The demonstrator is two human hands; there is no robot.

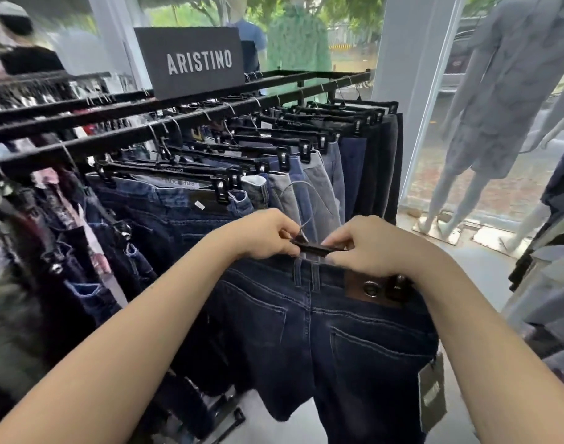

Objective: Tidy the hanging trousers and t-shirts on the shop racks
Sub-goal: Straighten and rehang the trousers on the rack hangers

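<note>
Hands, left [268,233] and right [367,246], on hanger [312,249]

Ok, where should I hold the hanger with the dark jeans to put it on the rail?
Probably the middle of the hanger's black bar, just beside the wire hook, from above: the jeans hang below it, so a central grip should keep them level.

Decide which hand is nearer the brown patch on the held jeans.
Right. The right hand grips the hanger just above the patch; the left hand pinches the hanger by its hook, farther to the patch's left.
</note>
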